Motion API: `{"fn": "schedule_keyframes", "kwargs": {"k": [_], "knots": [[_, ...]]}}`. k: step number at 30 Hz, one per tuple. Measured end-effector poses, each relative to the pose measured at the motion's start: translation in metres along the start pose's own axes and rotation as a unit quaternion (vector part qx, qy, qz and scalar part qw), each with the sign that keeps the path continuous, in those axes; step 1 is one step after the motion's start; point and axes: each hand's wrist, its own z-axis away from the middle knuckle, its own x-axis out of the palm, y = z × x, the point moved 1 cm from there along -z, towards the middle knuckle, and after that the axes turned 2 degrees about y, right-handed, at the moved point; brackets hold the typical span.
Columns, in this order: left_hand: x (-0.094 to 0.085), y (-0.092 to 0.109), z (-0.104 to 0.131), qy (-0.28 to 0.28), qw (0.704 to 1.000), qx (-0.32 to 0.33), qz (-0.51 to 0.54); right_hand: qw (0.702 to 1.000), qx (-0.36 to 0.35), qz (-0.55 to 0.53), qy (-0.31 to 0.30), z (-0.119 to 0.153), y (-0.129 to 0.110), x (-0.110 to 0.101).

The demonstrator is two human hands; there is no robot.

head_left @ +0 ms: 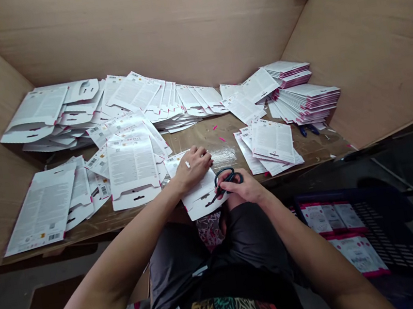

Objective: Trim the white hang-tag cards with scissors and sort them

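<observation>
A white printed card packet point(198, 200) lies at the table's front edge, its flap end with the hanger slot overhanging towards my lap. My left hand point(195, 168) rests on its far part, fingers bent over the right edge, holding it down. A small white paper scrap point(188, 164) sits on the back of that hand. My right hand point(245, 186) is closed round the handles of dark scissors point(221, 178). Their blades point left across the flap, close to the slot; whether they touch the card I cannot tell.
Many similar packets point(134, 168) lie left and along the back, with a neat stack point(310, 101) at the right and a small pile point(271, 139) nearer. Blue-handled tool point(308, 129) beside the stack. Blue crate point(398, 228) with pink-and-white packs below right. Board walls point(139, 24) enclose the table.
</observation>
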Motion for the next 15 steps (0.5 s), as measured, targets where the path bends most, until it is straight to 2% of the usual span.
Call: {"fn": "schedule_keyframes", "kwargs": {"k": [1,4,7,9,12,15], "knots": [[-0.001,0.001,0.0,0.003,1.0,-0.019,0.018,0.999,-0.005,-0.033,0.014,-0.002,0.001,0.001],[-0.004,0.002,0.001,0.016,0.994,-0.093,0.062,0.982,-0.047,-0.133,0.121,-0.01,0.007,0.005],[-0.014,0.001,0.007,0.02,0.988,-0.134,0.075,0.97,-0.058,-0.155,0.18,-0.016,0.015,0.01],[-0.024,0.003,0.018,-0.007,0.986,-0.123,0.116,0.97,-0.064,-0.132,0.194,-0.016,0.018,0.011],[-0.038,0.012,0.039,-0.096,0.973,-0.04,0.208,0.972,-0.07,-0.098,0.2,-0.012,0.019,0.013],[-0.047,0.026,0.053,-0.142,0.969,-0.006,0.201,0.974,-0.066,-0.084,0.198,-0.01,0.018,0.014]]}}
